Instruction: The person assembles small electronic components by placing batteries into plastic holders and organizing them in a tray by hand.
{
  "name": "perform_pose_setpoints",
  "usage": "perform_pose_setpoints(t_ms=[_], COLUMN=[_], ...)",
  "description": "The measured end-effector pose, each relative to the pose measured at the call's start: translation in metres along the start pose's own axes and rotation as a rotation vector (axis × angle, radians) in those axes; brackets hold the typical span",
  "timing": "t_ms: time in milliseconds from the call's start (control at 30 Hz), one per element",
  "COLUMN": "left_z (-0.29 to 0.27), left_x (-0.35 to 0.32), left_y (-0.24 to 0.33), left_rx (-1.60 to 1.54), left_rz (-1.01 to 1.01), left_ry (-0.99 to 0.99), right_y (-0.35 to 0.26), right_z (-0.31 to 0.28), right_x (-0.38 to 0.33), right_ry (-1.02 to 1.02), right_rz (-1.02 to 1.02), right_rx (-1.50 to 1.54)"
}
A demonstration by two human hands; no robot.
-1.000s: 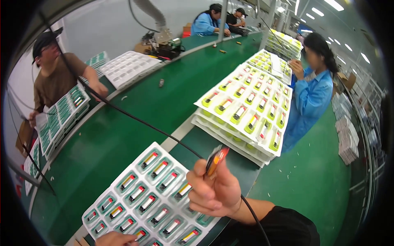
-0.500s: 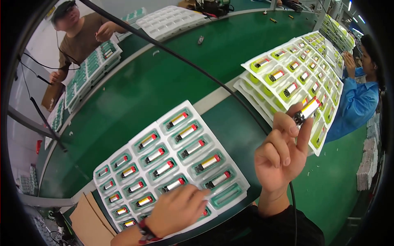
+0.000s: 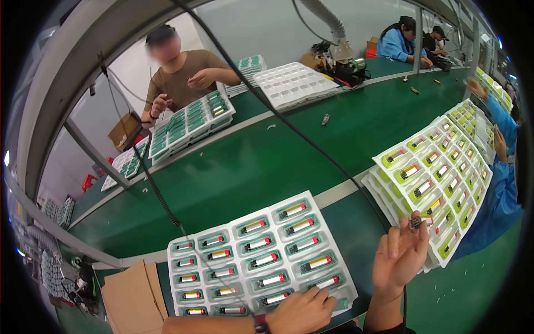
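Observation:
My right hand is raised at the right, thumb and fingers pinching a small battery cell by its sides. The cell's dark end faces me and a bit of red and white shows behind it. My left hand lies low over the near right part of a white tray, fingers bent together and tips hidden; what they hold, if anything, I cannot make out. Teal-lined pockets in this tray hold several white or yellow cells with red ends. By the left fingertips shows a teal pocket.
Stacked trays with lime-green pockets rise at the right, beside a person in blue. Across the green table, a person in brown works at teal trays. A black cable crosses the view; cardboard lies left.
The view has shifted, so the trays sit lower and further right. My right hand has turned the cell, its dark end now toward me. My left hand stays over the tray's near edge.

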State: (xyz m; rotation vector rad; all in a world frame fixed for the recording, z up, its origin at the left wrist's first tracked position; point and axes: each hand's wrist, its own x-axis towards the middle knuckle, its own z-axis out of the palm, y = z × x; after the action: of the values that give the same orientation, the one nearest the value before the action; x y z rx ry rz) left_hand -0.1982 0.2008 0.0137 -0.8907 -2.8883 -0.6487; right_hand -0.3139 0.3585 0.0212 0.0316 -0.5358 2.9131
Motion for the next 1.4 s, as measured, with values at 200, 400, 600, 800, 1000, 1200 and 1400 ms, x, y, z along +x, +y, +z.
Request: perform_pose_setpoints(t_ms=[200,400,600,800,1000,1200,1400], left_z=[-0.059,-0.112,-0.133,-0.134,-0.135,-0.132,-0.126], left_x=[-0.020,-0.080,-0.131,-0.118,-0.135,-0.134,-0.122], left_y=[-0.006,-0.025,-0.050,-0.067,-0.081,-0.090,-0.094], left_rx=[-0.298,-0.252,-0.006,-0.796,-0.809,-0.798,-1.000], left_rz=[-0.146,-0.447,-0.324,-0.503,-0.221,-0.225,-0.268], left_ry=[0.064,0.228,0.528,0.825,0.921,0.904,0.917], right_y=[-0.006,0.005,0.018,0.046,0.083,0.104,0.112], right_z=[0.006,0.003,0.032,0.060,0.099,0.093,0.090], right_x=[0.007,0.016,-0.018,-0.022,-0.022,-0.030,-0.033], right_ry=[0.126,0.098,-0.677,-0.949,-0.989,-1.047,-0.776], right_rz=[0.030,0.058,-0.175,0.179,0.515,0.493,0.815], right_rx=[-0.017,0.058,-0.733,-0.763,-0.805,-0.732,-0.538])
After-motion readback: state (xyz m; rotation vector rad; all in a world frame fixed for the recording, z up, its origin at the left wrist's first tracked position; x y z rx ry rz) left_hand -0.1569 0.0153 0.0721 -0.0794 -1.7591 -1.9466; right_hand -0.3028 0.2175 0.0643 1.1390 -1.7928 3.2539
